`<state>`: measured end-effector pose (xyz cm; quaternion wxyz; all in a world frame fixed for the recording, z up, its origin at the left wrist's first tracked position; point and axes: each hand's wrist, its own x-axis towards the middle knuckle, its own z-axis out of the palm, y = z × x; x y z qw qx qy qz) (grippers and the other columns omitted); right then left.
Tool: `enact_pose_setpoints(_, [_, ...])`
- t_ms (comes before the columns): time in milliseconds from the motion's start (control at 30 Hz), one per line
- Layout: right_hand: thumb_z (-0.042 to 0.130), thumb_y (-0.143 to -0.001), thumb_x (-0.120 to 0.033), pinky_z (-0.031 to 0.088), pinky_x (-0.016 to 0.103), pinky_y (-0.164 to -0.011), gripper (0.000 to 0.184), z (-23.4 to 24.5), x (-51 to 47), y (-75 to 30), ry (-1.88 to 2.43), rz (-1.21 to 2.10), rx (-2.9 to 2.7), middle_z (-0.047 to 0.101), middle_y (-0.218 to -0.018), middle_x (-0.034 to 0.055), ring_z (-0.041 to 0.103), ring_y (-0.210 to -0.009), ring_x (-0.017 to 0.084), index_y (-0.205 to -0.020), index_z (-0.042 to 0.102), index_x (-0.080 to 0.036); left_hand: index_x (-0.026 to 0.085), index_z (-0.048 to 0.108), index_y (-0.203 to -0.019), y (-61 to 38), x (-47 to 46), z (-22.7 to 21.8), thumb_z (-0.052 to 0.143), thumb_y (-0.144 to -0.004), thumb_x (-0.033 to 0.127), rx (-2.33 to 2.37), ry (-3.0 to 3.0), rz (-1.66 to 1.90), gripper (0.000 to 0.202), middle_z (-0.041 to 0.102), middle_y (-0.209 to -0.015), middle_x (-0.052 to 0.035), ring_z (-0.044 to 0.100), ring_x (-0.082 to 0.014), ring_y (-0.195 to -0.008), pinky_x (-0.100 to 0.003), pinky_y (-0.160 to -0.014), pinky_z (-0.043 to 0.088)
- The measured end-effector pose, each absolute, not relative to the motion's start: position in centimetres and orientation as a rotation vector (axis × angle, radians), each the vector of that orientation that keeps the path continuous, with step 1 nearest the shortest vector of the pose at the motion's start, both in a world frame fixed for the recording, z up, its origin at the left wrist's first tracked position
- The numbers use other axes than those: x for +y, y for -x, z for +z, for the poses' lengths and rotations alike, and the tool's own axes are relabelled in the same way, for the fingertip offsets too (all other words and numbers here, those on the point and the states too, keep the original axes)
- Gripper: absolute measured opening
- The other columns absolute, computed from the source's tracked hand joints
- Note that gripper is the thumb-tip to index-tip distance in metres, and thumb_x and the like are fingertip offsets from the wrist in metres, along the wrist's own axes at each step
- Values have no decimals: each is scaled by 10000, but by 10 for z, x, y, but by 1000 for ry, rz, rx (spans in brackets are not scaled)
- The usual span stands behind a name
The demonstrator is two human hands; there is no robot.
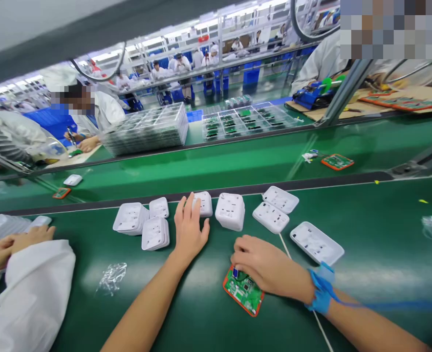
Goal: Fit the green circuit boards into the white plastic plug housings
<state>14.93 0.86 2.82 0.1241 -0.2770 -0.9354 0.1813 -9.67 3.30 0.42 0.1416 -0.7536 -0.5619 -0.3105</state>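
My left hand (189, 232) reaches over the bench with its fingers apart. Its fingertips are at a small stack of white plastic covers (204, 204), touching or just in front of it. Below the covers, my right hand (262, 266) has its fingers curled around the upper edge of a green circuit board (247, 293) with an orange rim. A small blue part (235, 272) shows on the board beside the thumb; the fingertips underneath are hidden. A blue wrist strap (322, 288) is around my right wrist.
More white cover stacks (229, 211) stand along the bench's back edge. Single covers (316, 243) lie to the right, near a thin white cord (322, 330). Clear plastic scraps (112, 278) lie left. A co-worker's hands (21, 247) are at far left. Another board (337, 162) lies on the green belt.
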Motion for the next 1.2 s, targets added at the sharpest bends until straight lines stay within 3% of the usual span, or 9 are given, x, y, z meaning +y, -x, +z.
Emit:
enact_pose_setpoints(67, [608,-949,-331,450,354,-710,152,24,5,-147,971,230,-2704,619,-1015,95,597,-863,245,-1025,669,-214,135,425,-1444,103,40,2,596,-901,205,-1705,2225,-718,574,375,-1584,-188,279,-409,-1470,-555,-1104,335])
enact_pose_setpoints(167, [679,-898,-431,461,379,-659,395,16,-1,-147,1156,40,-2672,639,-951,107,627,-809,277,-1177,635,-156,167,459,-1424,107,44,-2,547,-935,179,-1769,2268,-624,497,444,-1552,-159,326,-375,-1464,-527,-1049,358])
enact_pose_setpoints(300, [670,-900,-228,497,367,-696,235,6,-5,-150,1097,186,-2702,655,-937,72,661,-828,249,-1122,631,-159,157,522,-1350,108,39,-3,533,-965,227,-1754,2164,-834,391,555,-1442,-181,415,-354,-1415,-498,-1021,338])
enact_pose_setpoints(433, [629,-839,-45,506,384,-700,232,4,-6,-150,979,160,-2684,640,-932,77,639,-821,256,-1043,633,-156,141,575,-1252,109,28,4,511,-968,295,-1653,2024,-1232,329,648,-1250,-190,599,-321,-1182,-470,-962,379])
enact_pose_setpoints(567, [473,-870,7,498,382,-712,229,13,-9,-147,748,105,-2551,625,-956,91,602,-825,238,-951,605,-162,159,623,-1116,101,2,11,481,-972,269,-1529,2158,-1453,230,672,-983,-107,629,-241,-942,-374,-831,475])
enact_pose_setpoints(667, [400,-915,-10,500,367,-743,258,19,-12,-144,653,75,-2445,626,-981,95,599,-852,222,-988,596,-161,171,641,-994,83,-21,11,496,-982,287,-1743,2305,-1565,186,656,-882,-63,621,-191,-820,-307,-740,488])
enact_pose_setpoints(800, [408,-997,-126,481,304,-660,209,17,-16,-139,656,116,-2422,630,-925,70,597,-742,177,-1032,609,-174,156,632,-1166,61,-42,7,421,-1022,327,-1962,2595,-1645,307,695,-953,-80,652,-195,-870,-322,-812,500])
enact_pose_setpoints(900, [449,-1016,-198,470,311,-665,172,13,-17,-135,661,88,-2390,639,-902,65,602,-731,177,-1015,619,-173,158,659,-1148,58,-45,9,306,-1052,344,-1872,2922,-1595,411,710,-1011,-95,655,-207,-931,-336,-866,490])
enact_pose_setpoints(1200, [362,-912,-3,372,332,-615,324,24,-17,-135,698,-230,-2438,634,-861,68,493,-627,169,-871,632,-177,158,673,-1155,60,-36,21,444,-1000,273,-1905,3110,-1436,300,698,-998,-86,633,-201,-915,-310,-845,474])
